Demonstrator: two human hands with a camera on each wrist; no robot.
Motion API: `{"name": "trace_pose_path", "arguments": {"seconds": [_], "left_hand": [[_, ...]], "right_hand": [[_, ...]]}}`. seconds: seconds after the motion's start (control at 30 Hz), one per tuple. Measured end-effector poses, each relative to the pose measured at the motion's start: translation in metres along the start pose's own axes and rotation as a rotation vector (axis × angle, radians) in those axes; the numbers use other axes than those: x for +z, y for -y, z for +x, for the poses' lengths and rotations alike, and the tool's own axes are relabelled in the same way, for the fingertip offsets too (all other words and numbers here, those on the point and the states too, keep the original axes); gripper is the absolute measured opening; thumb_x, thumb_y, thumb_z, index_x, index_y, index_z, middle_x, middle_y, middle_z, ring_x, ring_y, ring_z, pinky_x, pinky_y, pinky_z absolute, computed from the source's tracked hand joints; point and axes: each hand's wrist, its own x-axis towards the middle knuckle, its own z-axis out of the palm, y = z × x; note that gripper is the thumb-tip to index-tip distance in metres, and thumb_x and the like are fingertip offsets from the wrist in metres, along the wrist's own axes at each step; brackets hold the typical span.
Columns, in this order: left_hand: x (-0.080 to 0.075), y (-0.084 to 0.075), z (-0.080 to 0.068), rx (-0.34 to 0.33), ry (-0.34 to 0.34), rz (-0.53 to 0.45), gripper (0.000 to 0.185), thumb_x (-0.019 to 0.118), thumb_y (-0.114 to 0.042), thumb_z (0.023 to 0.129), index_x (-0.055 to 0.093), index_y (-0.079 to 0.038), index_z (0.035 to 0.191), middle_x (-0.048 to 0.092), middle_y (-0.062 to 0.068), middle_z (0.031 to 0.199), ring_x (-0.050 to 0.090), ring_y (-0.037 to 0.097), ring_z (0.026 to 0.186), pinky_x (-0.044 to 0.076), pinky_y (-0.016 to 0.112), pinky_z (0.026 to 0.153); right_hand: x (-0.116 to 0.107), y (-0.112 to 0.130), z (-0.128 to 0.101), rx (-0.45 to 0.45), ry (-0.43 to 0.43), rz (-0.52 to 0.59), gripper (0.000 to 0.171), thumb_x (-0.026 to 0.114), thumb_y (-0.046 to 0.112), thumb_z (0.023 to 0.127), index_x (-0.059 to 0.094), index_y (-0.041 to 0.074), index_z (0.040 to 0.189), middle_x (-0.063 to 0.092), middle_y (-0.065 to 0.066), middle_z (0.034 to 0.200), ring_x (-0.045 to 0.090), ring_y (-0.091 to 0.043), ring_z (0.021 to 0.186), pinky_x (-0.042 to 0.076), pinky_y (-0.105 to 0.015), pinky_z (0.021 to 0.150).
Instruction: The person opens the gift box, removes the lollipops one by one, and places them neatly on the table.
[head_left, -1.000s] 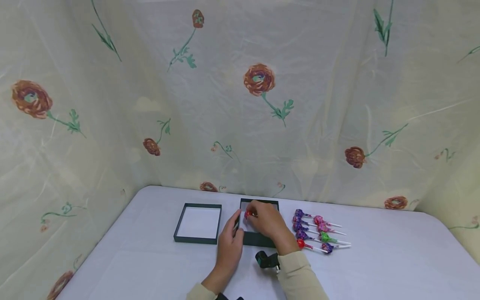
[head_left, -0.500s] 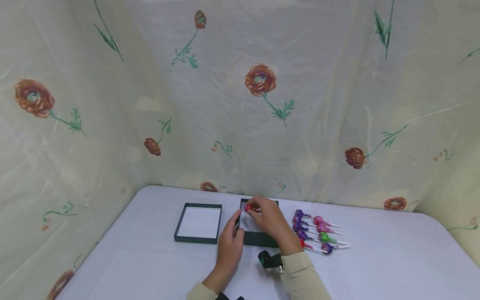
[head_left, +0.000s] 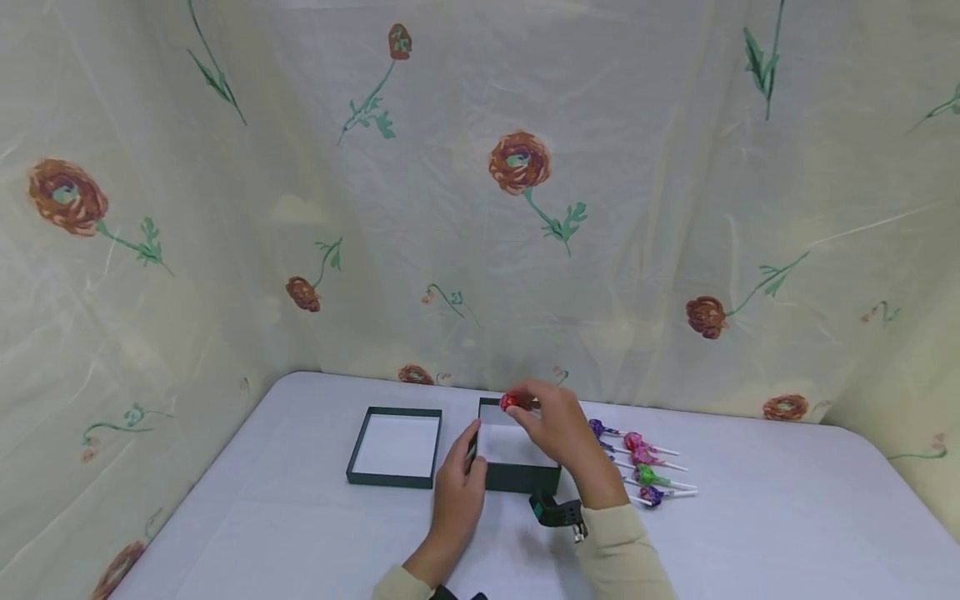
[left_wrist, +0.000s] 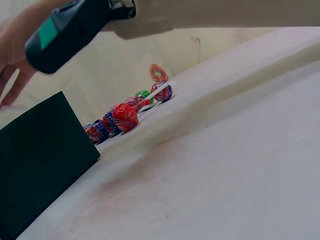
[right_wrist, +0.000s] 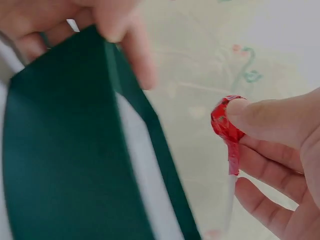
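Pinching a red-wrapped lollipop [head_left: 509,403] between thumb and fingertips, my right hand [head_left: 553,427] hangs above the far edge of the open dark green box [head_left: 517,479]. From the right wrist view I see the thumb pressed on the candy head [right_wrist: 226,121], the twisted wrapper and white stick running down along the curled fingers [right_wrist: 272,158], and the lollipop clear of the box wall, off to its right and not touching it. The lollipop sits at the very tips of that hand, on its left, far side as the head view shows it.

My left hand [head_left: 459,485] rests on the bench [head_left: 787,533] against the box's near left corner, fingers curled round the box's left wall, thumb up along the edge. The box's white floor shows between the two hands.

Just left of that box lies a second shallow green tray [head_left: 395,446], white inside, apart from the first by a narrow gap. To the right of my right hand a cluster of wrapped lollipops [head_left: 643,467] lies on the bench in purple, pink, green and red, sticks pointing right; the left wrist view catches them [left_wrist: 125,116] low along the surface beyond the box's dark corner. A flowered cloth [head_left: 517,162] hangs behind the bench.
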Motion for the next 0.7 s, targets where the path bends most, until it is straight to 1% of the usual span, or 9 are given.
{"name": "trace_pose_path", "arguments": {"seconds": [0.1, 0.2, 0.33, 0.43, 0.5, 0.57, 0.7], "left_hand": [[0.0, -0.001, 0.0, 0.0, -0.004, -0.013, 0.049, 0.046, -0.007, 0.096, 0.044, -0.014, 0.144, 0.044, 0.002, 0.148, 0.039, 0.019, 0.136, 0.039, 0.042, 0.107], [0.002, 0.001, -0.002, -0.026, 0.006, -0.017, 0.05, 0.046, -0.008, 0.096, 0.043, -0.015, 0.145, 0.043, 0.0, 0.148, 0.039, 0.02, 0.136, 0.039, 0.042, 0.106], [0.007, 0.005, -0.005, -0.038, 0.007, -0.007, 0.05, 0.047, -0.008, 0.095, 0.045, -0.016, 0.144, 0.044, 0.002, 0.148, 0.04, 0.022, 0.135, 0.04, 0.043, 0.106], [0.007, 0.006, -0.005, -0.01, -0.013, -0.006, 0.05, 0.048, -0.006, 0.094, 0.046, -0.014, 0.143, 0.045, 0.004, 0.147, 0.041, 0.024, 0.135, 0.04, 0.045, 0.105], [0.007, 0.006, -0.004, -0.001, -0.02, -0.009, 0.049, 0.048, -0.006, 0.094, 0.046, -0.014, 0.143, 0.046, 0.004, 0.146, 0.041, 0.023, 0.135, 0.04, 0.044, 0.105], [0.006, 0.005, -0.002, 0.0, -0.021, -0.012, 0.049, 0.047, -0.006, 0.095, 0.046, -0.014, 0.143, 0.046, 0.003, 0.146, 0.041, 0.022, 0.135, 0.04, 0.044, 0.106], [0.003, 0.003, 0.0, 0.0, -0.025, -0.018, 0.049, 0.047, -0.006, 0.095, 0.046, -0.014, 0.143, 0.045, 0.004, 0.146, 0.041, 0.021, 0.135, 0.039, 0.043, 0.106]], "right_hand": [[-0.009, 0.003, -0.001, -0.001, -0.011, -0.003, 0.018, 0.072, 0.015, 0.086, 0.071, 0.014, 0.104, 0.07, 0.003, 0.093, 0.065, -0.014, 0.088, 0.057, -0.039, 0.081], [-0.017, 0.004, -0.005, -0.015, -0.03, -0.001, 0.018, 0.072, 0.015, 0.086, 0.07, 0.014, 0.104, 0.069, 0.003, 0.094, 0.064, -0.014, 0.088, 0.057, -0.04, 0.081], [-0.029, 0.004, -0.014, -0.041, -0.039, -0.021, 0.019, 0.073, 0.014, 0.085, 0.07, 0.014, 0.104, 0.067, 0.003, 0.095, 0.063, -0.013, 0.087, 0.057, -0.039, 0.08], [-0.038, 0.005, -0.018, -0.059, -0.042, -0.049, 0.02, 0.073, 0.015, 0.085, 0.07, 0.015, 0.104, 0.068, 0.004, 0.095, 0.063, -0.013, 0.088, 0.057, -0.04, 0.082], [-0.046, 0.007, -0.021, -0.066, -0.042, -0.069, 0.019, 0.073, 0.015, 0.085, 0.07, 0.015, 0.104, 0.068, 0.004, 0.096, 0.063, -0.013, 0.089, 0.056, -0.041, 0.083], [-0.056, 0.009, -0.025, -0.073, -0.039, -0.086, 0.02, 0.073, 0.014, 0.085, 0.069, 0.015, 0.105, 0.068, 0.003, 0.097, 0.064, -0.014, 0.09, 0.056, -0.043, 0.084], [-0.074, 0.01, -0.034, -0.096, -0.028, -0.134, 0.022, 0.073, 0.014, 0.085, 0.069, 0.013, 0.107, 0.068, 0.002, 0.099, 0.064, -0.014, 0.091, 0.056, -0.041, 0.084]]}}
